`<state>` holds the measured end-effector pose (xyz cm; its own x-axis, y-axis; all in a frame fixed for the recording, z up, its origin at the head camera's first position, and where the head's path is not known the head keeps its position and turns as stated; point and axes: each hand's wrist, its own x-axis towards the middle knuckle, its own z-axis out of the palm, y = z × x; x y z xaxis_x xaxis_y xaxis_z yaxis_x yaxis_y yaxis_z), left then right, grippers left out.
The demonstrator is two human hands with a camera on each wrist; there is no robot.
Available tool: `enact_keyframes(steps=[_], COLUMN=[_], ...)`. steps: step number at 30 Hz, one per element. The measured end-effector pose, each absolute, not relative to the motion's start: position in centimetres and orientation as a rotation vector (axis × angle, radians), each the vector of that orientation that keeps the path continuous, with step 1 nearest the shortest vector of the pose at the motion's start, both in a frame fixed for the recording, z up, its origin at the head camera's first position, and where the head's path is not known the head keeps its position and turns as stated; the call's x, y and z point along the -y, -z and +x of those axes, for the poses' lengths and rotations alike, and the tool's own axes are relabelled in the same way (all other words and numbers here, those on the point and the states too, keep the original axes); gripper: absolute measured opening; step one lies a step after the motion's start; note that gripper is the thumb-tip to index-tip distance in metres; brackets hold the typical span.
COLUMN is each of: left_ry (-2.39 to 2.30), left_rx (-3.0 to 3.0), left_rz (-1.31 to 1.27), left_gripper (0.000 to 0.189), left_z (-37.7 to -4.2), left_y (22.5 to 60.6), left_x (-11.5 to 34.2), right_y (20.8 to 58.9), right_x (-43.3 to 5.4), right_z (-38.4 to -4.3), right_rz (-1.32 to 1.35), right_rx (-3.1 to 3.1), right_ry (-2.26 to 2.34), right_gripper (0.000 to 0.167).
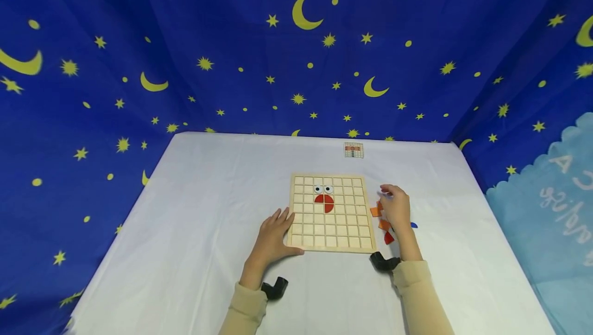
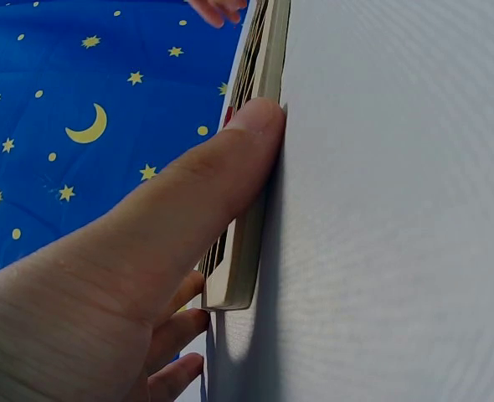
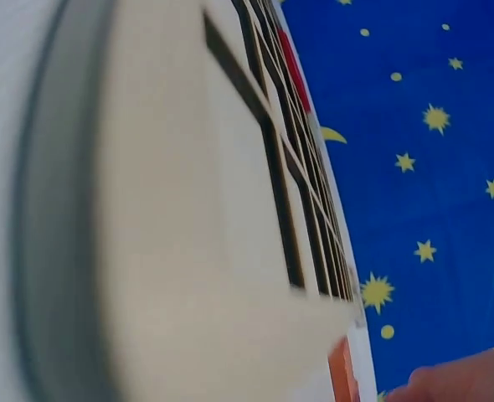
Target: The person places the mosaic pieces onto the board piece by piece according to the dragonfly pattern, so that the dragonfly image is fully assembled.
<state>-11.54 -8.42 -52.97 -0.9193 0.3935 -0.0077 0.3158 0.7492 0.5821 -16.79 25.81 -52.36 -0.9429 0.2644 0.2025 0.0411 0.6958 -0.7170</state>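
Beige sleeves (image 1: pixel 247 301) are reaching from the frame's bottom across a white tabletop (image 1: pixel 194 211). Below centre, a wooden grid board (image 1: pixel 331 225) is lying flat; the left hand (image 1: pixel 273 234), fingers and thumb spreading, is touching its lower-left corner. Apart, the right hand (image 1: pixel 396 209) is hanging over orange pieces (image 1: pixel 384 225); I cannot tell whether it is pinching any.

Starry blue backdrop (image 1: pixel 259 41) behind white-covered table (image 1: pixel 217 191)

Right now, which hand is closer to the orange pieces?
The right one. The right hand is right beside the orange pieces, while the left hand is on the other side of the board, touching its near left corner area.
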Motion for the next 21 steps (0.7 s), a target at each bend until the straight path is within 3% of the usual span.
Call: enact_keyframes(steps=[10, 21], left_ry=[-0.904, -0.882], left_rx=[-2.823, -2.836], left_rz=[0.579, 0.601], left_gripper=[0.101, 0.101], left_z=[-11.6, -11.5], left_y=[53.1, 53.0], left_x=[8.5, 8.5], right_y=[52.3, 52.6], right_x=[-27.9, -29.4], right_z=[-15.3, -14.6], right_rz=[-0.436, -0.391], right_rx=[2.685, 2.702], right_ry=[-0.859, -0.99], right_gripper=[0.032, 0.032])
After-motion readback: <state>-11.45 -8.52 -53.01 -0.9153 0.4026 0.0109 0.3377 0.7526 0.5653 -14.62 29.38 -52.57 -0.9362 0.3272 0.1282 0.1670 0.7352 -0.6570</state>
